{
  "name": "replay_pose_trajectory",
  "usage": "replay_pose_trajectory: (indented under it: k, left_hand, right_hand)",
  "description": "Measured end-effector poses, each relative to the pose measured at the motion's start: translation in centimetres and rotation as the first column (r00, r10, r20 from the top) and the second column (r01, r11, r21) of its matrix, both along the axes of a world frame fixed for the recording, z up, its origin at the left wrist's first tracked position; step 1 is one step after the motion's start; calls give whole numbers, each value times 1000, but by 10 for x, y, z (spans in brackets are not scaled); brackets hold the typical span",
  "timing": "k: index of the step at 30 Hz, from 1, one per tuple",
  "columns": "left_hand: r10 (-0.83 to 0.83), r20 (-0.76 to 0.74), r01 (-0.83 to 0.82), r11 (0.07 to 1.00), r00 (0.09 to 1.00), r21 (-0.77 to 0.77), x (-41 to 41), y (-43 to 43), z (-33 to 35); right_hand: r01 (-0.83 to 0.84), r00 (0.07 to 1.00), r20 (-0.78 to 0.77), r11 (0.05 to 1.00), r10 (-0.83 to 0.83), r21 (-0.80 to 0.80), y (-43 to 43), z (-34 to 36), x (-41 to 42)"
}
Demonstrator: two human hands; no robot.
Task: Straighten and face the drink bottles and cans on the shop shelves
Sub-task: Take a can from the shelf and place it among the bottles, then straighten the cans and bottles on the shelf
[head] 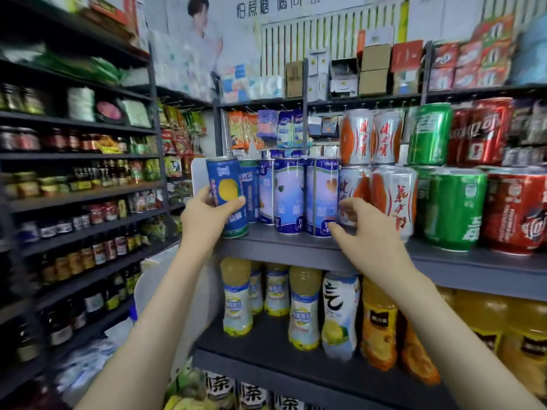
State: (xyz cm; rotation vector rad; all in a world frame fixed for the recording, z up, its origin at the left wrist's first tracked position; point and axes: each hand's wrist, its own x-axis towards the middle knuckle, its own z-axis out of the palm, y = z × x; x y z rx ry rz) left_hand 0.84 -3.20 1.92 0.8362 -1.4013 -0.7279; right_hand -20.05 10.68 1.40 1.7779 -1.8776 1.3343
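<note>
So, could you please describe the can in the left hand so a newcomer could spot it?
Find the grey shelf of cans above the bottles. At its left end, the left hand grips one can. Unlike the pale blue-and-white cans beside it, it is deep blue with a yellow fruit.

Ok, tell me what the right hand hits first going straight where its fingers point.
Probably the rightmost pale blue-and-white can, near its base; the right hand is almost touching it. The silver-and-orange can beside it is similarly close, depth unclear.
</note>
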Motion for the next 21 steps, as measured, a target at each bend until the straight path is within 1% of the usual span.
replay_pose_trajectory:
  k: [3, 6, 8, 11, 14, 16, 18, 19, 21]
  left_hand:
    - [68, 98, -69, 998, 993, 13, -4, -24, 7]
    - [71, 189, -75, 997, 979, 15, -13, -33, 11]
    - [113, 266, -118, 993, 957, 4, -17, -35, 14]
    - [146, 303, -147, 989, 942, -19, -19, -38, 11]
    - [186, 372, -187, 982, 910, -33, -22, -35, 3]
    - [281, 375, -264, 960, 883, -96, -24, -23, -4]
    - [408, 333, -344, 909, 850, -234, -33, -1, -12]
    - [449, 305, -359, 881, 840, -307, -39, 13, -15]
    - [445, 248, -321, 851, 860, -416, -54, 37, -21]
  right_hand:
    - [41, 999, 10, 996, -42, 84, -14, 2, 6]
    - [62, 996, 53, 990, -70, 125, -27, 3, 11]
    - [92, 993, 59, 987, -101, 133, -37, 2, 11]
    - [139, 987, 65, 982, -149, 130, -45, 1, 13]
    - [153, 985, 69, 981, -161, 117, -47, 0, 18]
    - [134, 987, 73, 985, -142, 109, -49, -2, 22]
    - [137, 987, 68, 986, -144, 93, -47, -4, 23]
    - [142, 987, 61, 987, -147, 80, -46, -5, 23]
    - [146, 988, 42, 989, -148, 37, -41, -7, 22]
